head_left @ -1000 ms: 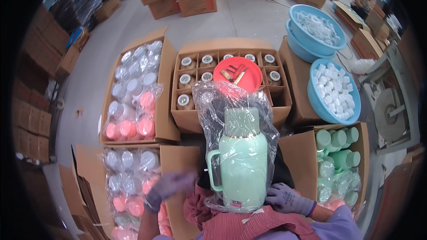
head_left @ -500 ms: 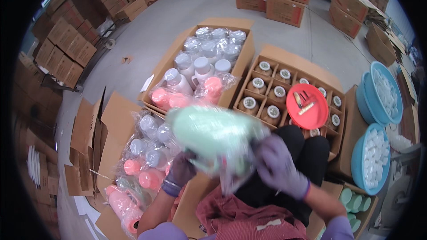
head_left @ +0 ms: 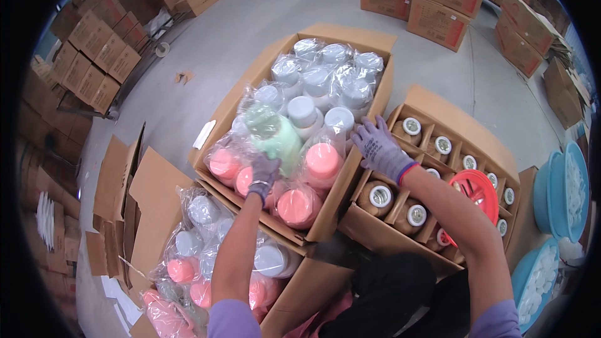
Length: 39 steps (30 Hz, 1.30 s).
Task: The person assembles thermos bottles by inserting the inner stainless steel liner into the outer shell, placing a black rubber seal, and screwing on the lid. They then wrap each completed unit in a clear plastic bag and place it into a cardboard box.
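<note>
The bagged green flask has moved into the carton, now among grey-topped flasks and pink-topped flasks; left hand touches it, grip unclear; right hand, fingers spread, at the carton's edge

The grey floor bears stacked cartons, a wheeled trolley and brown scraps

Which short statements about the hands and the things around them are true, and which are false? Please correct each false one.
1. The left hand is at the green flask. True.
2. The right hand holds a pink flask. False: it is at the flask box's edge.
3. Both hands wear gloves. True.
4. The green flask is unwrapped. False: clear plastic covers it.
5. The blue basins stand at the right. True.
</note>
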Each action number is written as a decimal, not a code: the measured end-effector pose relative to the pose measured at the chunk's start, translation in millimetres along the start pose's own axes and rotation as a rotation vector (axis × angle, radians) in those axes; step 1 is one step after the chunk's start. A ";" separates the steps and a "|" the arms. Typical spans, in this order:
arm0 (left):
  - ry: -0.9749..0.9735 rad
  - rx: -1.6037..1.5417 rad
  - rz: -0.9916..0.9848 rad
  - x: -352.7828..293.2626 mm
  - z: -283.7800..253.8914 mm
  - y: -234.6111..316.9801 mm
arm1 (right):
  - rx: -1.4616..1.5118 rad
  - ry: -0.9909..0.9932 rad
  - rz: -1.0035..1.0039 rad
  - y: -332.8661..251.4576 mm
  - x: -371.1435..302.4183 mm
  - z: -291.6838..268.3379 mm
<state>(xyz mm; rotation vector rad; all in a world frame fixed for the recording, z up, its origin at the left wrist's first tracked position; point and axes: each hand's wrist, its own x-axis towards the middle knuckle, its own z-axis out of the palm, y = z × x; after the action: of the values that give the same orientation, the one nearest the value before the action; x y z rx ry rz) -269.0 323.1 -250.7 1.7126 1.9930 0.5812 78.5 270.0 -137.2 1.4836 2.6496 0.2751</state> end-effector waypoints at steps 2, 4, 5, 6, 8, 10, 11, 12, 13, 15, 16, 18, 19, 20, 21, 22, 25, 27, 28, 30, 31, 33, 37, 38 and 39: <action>-0.182 0.255 0.086 12.2 29.6 -17.3 | -0.146 0.029 -0.180 19.3 18.3 20.1; -0.514 -0.026 -0.056 -6.0 27.7 28.9 | 0.086 -0.183 -0.223 29.9 30.8 41.2; -0.473 -0.016 -0.002 -15.6 13.1 46.4 | 0.207 -0.282 -0.251 30.2 38.2 51.4; -0.432 -0.004 0.045 -28.4 -5.4 60.6 | 0.224 -0.016 -0.307 30.4 28.8 74.0; -0.265 0.016 0.181 -37.1 -39.5 56.8 | 0.218 0.053 -0.310 14.6 18.4 64.5; 0.017 -0.068 0.159 -28.0 -85.6 80.4 | 0.210 0.073 -0.288 3.9 -2.9 55.7; 0.203 -0.098 0.238 -17.6 -102.0 85.1 | 0.214 0.078 -0.284 -3.8 -13.4 54.2; 0.313 -0.138 0.290 3.5 -108.1 77.2 | 0.203 0.054 -0.268 -9.4 -22.6 53.4; 0.333 -0.091 0.322 23.7 -115.5 75.0 | 0.207 0.022 -0.255 -12.6 -25.4 50.3; 0.432 0.187 0.387 68.9 -102.3 40.1 | 0.267 0.057 -0.238 -18.8 -21.5 53.9; 0.501 0.404 0.374 81.1 -89.7 28.7 | 0.283 0.081 -0.236 -18.9 -19.5 52.8; 0.233 0.852 0.117 93.4 -63.1 -30.8 | 0.334 0.134 -0.256 -27.9 -13.9 45.2; -0.157 1.009 0.127 84.0 -53.2 -4.6 | 0.353 0.147 -0.236 -20.8 -19.6 51.1; -0.555 1.091 0.180 72.7 -45.8 19.6 | 0.373 0.161 -0.218 -13.1 -25.7 57.8; -0.562 1.080 0.340 60.9 -48.2 0.9 | 0.411 0.200 -0.238 -15.2 -23.8 57.9; -0.563 1.067 0.524 47.5 -50.1 6.3 | 0.419 0.201 -0.234 -13.4 -24.2 55.8; -0.658 0.860 0.506 57.0 -74.7 6.4 | 0.446 0.234 -0.252 -17.8 -26.1 46.1; -0.591 0.419 0.316 91.9 -95.3 26.0 | 0.483 0.232 -0.250 -16.8 -27.7 42.8; -0.457 0.355 0.109 109.1 -103.8 54.2 | 0.512 0.258 -0.235 -12.4 -31.0 42.6; -0.238 0.198 0.027 130.5 -118.9 82.7 | 0.593 0.296 -0.175 -9.4 -34.5 33.4; -0.151 0.351 0.059 132.3 -105.2 76.9 | 0.643 0.296 -0.124 -12.5 -35.4 24.4; 0.025 0.649 0.138 133.0 -62.8 68.4 | 0.692 0.286 -0.047 -16.6 -38.2 16.5; -0.066 0.563 -0.021 146.3 -59.8 48.0 | 0.738 0.254 0.001 -7.5 -49.2 -0.9; 0.011 0.391 -0.025 138.7 -80.8 57.8 | 0.756 0.233 0.050 -1.1 -52.8 -9.7; 0.183 0.234 -0.034 131.4 -106.4 80.5 | 0.852 0.244 0.113 5.2 -51.3 -22.6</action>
<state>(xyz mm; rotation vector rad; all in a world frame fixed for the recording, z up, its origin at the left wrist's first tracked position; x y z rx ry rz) -283.7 461.7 -125.6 1.8116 2.2929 0.5269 105.9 226.4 -114.3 1.8862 3.0495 -0.8270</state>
